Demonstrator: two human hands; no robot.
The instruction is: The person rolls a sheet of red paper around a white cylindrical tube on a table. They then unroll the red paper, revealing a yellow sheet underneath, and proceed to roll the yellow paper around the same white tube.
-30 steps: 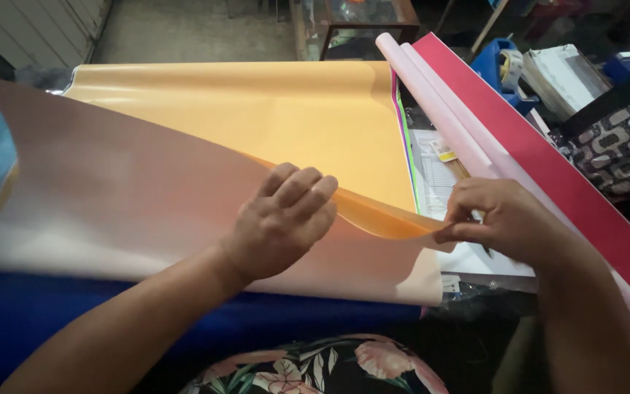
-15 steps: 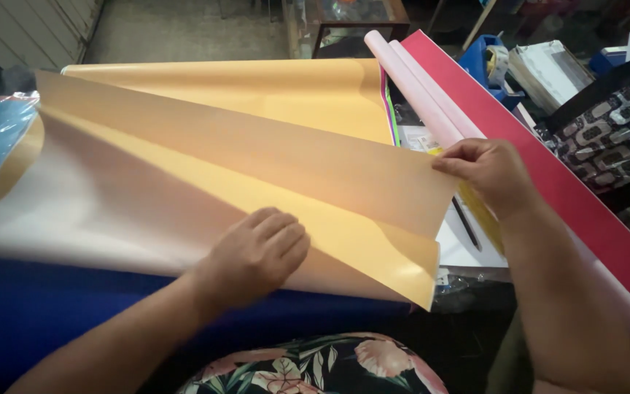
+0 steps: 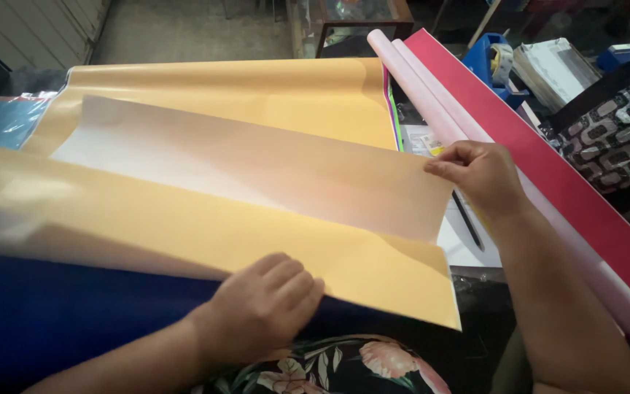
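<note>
The person is working a big yellow sheet [image 3: 205, 219] across the bench, and it is lying loosely folded over itself, pale underside showing in the middle band. The right hand [image 3: 479, 175] is pinching the sheet's upper right corner between thumb and fingers, lifting it just clear of the pink roll [image 3: 432, 95] beside it. The left hand [image 3: 264, 306] is resting palm down on the near edge, fingers curled, pressing the sheet against the blue sheet [image 3: 52, 306] underneath rather than gripping it.

The trouble I am seeing is in that soft fold. With one corner raised and the near edge only pinned by a flat palm, the sheet is looking likely to crease hard if the right hand pulls at an angle. The surface is looking glossy, so the left palm could slide and let the near edge skew. The free lower right corner is hanging past the bench edge, where it could catch or bend. A pen [image 3: 467, 219] is lying on the white paper [image 3: 461, 244] just below the right hand, and the sheet could drag it off.
</note>
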